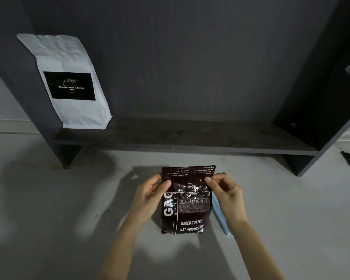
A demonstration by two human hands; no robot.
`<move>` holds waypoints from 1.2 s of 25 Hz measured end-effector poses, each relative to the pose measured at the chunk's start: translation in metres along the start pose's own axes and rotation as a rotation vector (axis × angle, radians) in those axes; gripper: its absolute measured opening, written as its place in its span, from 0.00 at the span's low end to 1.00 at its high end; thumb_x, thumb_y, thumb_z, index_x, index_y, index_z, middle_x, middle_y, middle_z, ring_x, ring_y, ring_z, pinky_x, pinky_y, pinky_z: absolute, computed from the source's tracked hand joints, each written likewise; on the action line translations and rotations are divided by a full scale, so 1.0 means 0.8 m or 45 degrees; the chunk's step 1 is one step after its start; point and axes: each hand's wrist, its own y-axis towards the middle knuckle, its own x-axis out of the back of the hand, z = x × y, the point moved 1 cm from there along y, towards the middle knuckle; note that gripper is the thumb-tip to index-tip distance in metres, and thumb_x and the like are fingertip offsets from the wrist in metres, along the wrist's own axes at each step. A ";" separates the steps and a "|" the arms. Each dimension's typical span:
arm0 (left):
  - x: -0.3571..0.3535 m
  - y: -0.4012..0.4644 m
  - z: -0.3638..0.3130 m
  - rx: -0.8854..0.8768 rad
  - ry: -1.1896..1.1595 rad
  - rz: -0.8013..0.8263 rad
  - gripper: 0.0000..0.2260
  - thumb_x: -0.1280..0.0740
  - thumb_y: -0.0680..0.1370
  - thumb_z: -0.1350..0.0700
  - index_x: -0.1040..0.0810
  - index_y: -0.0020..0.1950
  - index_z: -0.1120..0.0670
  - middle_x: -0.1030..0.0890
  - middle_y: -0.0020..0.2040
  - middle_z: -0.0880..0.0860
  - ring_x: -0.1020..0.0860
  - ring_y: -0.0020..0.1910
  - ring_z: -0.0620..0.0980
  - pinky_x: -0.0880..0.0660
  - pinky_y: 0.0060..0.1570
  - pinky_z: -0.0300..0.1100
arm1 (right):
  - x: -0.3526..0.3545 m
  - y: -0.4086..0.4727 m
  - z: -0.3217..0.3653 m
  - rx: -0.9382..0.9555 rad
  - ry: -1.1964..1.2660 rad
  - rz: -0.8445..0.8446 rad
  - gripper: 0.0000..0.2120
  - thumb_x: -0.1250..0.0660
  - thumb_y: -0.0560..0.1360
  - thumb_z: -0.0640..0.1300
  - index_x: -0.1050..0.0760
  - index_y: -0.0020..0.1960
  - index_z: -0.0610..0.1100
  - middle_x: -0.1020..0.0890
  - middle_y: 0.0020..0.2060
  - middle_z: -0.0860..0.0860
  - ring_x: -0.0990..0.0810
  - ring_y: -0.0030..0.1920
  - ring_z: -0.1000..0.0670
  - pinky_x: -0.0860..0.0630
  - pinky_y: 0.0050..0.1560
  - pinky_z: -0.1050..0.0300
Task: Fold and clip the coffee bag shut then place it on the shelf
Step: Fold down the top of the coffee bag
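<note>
Now coffee bag (187,201) pinched between left hand (150,194), right hand (225,190) grip.

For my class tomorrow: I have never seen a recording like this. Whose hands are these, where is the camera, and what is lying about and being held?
There is no machine here. A person wears a wide-angle camera on the head, looking forward and down, so this single picture shows that person's own two bare hands from above.

The left hand and the right hand each pinch a side of a dark brown coffee bag near its top, where the top part looks bent over along a crease. No clip is on the bag yet.

Beside the bag, partly hidden under the right hand, a pale blue strip lies on the light floor; it may be the clip, though I cannot be sure.

Behind stands a dark shelf. At its left end a white coffee bag leans against the side panel.
</note>
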 end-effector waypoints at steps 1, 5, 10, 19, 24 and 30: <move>-0.001 -0.001 0.000 -0.002 -0.009 -0.008 0.09 0.38 0.74 0.62 0.22 0.47 0.50 0.15 0.40 0.39 0.19 0.45 0.39 0.26 0.43 0.27 | 0.000 -0.001 -0.002 -0.007 0.010 -0.007 0.10 0.32 0.69 0.37 0.24 0.31 0.49 0.19 0.26 0.56 0.23 0.33 0.56 0.25 0.37 0.67; -0.004 -0.004 0.007 0.035 -0.053 -0.078 0.09 0.37 0.74 0.61 0.22 0.49 0.48 0.16 0.41 0.38 0.20 0.46 0.37 0.27 0.42 0.26 | -0.001 -0.001 -0.007 -0.005 0.010 -0.034 0.05 0.32 0.70 0.39 0.23 0.37 0.47 0.21 0.33 0.48 0.24 0.37 0.52 0.26 0.42 0.61; -0.001 -0.010 0.019 0.082 -0.092 -0.111 0.08 0.36 0.73 0.60 0.21 0.48 0.49 0.15 0.40 0.40 0.20 0.46 0.37 0.27 0.42 0.26 | -0.003 -0.010 -0.017 -0.029 0.093 0.032 0.08 0.36 0.71 0.34 0.23 0.43 0.45 0.16 0.33 0.55 0.20 0.35 0.60 0.25 0.37 0.70; -0.004 -0.005 0.010 0.026 0.090 -0.109 0.04 0.34 0.73 0.57 0.21 0.42 0.49 0.16 0.37 0.37 0.20 0.41 0.37 0.25 0.41 0.27 | 0.002 -0.008 -0.013 -0.034 0.017 0.004 0.09 0.35 0.72 0.39 0.24 0.34 0.46 0.20 0.31 0.52 0.24 0.34 0.56 0.26 0.36 0.67; -0.014 -0.002 -0.008 -0.039 0.106 -0.157 0.05 0.37 0.74 0.55 0.22 0.42 0.46 0.16 0.36 0.37 0.20 0.39 0.36 0.26 0.38 0.26 | 0.007 -0.014 -0.010 -0.044 -0.008 0.005 0.08 0.36 0.72 0.40 0.25 0.34 0.44 0.22 0.32 0.48 0.25 0.35 0.53 0.28 0.35 0.66; -0.024 0.001 -0.018 -0.031 0.019 -0.201 0.05 0.37 0.75 0.55 0.22 0.42 0.50 0.17 0.35 0.43 0.20 0.37 0.37 0.26 0.37 0.28 | 0.010 -0.017 -0.005 -0.010 -0.026 0.018 0.09 0.35 0.72 0.39 0.25 0.33 0.44 0.22 0.31 0.50 0.26 0.31 0.58 0.28 0.32 0.70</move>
